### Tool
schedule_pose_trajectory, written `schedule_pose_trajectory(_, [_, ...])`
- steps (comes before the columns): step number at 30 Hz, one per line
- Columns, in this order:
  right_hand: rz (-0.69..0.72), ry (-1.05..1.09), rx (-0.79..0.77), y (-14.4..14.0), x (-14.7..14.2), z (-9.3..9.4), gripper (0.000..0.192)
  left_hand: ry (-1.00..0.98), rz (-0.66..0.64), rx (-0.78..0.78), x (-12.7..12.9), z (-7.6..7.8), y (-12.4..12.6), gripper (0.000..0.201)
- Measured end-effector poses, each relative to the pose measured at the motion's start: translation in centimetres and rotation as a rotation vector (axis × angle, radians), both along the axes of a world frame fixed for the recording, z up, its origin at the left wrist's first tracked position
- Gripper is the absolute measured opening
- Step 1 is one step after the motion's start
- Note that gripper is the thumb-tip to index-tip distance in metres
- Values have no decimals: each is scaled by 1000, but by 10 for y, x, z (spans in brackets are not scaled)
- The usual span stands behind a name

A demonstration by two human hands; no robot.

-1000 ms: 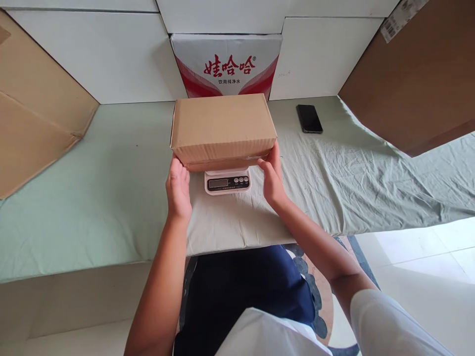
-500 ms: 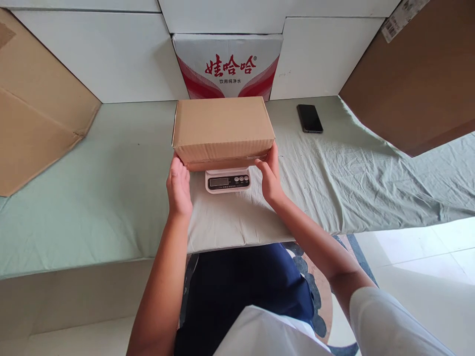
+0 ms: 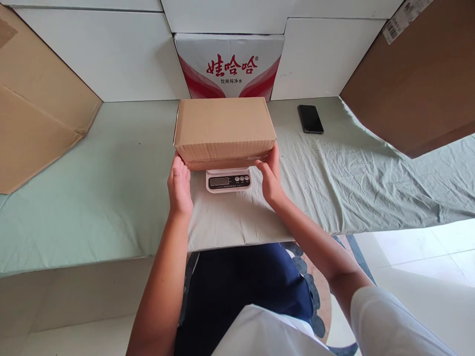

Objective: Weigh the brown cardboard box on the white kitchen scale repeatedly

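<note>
A closed brown cardboard box [image 3: 225, 121] sits over a small white digital scale [image 3: 228, 181], hiding the scale's weighing plate. Only the scale's front panel, with a display and several buttons, shows below the box's near edge. My left hand [image 3: 180, 184] holds the box at its near left corner, fingertips out of sight behind the side. At the near right corner my right hand [image 3: 270, 177] grips it, the thumb against the front face and the other fingers along the right side. Whether the box rests fully on the scale I cannot tell.
A black phone [image 3: 310, 119] lies on the green cloth [image 3: 129, 198] to the right. Behind the box stands a red and white printed carton [image 3: 230, 64] against white panels. Large cardboard pieces flank the table, one at left [image 3: 40, 109] and one at right [image 3: 419, 84].
Box, scale and both hands keep their places relative to each other. The whole view has shifted very slightly.
</note>
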State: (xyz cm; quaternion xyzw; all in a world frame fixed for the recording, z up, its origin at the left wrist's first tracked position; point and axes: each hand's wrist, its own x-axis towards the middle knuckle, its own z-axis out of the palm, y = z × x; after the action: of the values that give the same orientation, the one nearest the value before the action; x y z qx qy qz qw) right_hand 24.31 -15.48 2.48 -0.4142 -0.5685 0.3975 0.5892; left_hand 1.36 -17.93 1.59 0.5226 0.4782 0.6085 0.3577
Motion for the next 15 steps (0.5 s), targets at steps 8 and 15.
schedule_pose_trajectory(8, [-1, 14, 4, -1, -1, -2, 71, -45, -35, 41, -1, -2, 1, 84])
schedule_pose_trajectory(15, [-243, 135, 88, 19, 32, -4, 70, 40, 111, 135, -18, -2, -1, 72])
